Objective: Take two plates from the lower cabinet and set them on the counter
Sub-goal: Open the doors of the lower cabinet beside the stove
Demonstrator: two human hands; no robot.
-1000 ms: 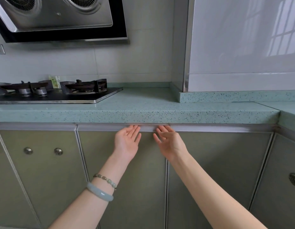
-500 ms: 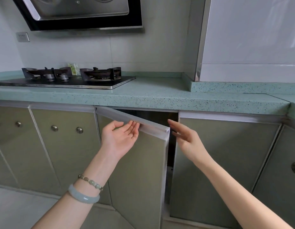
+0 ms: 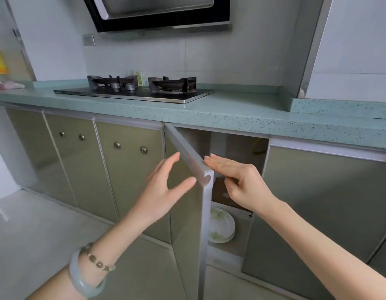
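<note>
The lower cabinet door (image 3: 188,224) stands swung far out towards me, edge on. Behind it, on the cabinet floor, lies a stack of white plates (image 3: 221,226) with a faint green pattern, partly hidden by the door. My left hand (image 3: 166,189) is on the door's left side, fingers spread, thumb near the top corner. My right hand (image 3: 237,180) is on the right side by the top corner, fingers extended along the door's top edge, holding nothing. The speckled green counter (image 3: 241,113) runs above.
A gas hob (image 3: 135,92) sits on the counter to the left, a range hood (image 3: 161,11) above it. Closed cabinet doors (image 3: 317,204) flank the opening. A brown box (image 3: 224,195) sits inside the cabinet behind the plates. Pale tiled floor (image 3: 36,230) lies lower left.
The cabinet door went from shut to wide open, swinging out towards me. Both hands moved from the door's top edge to either side of it. The plates came into view.
</note>
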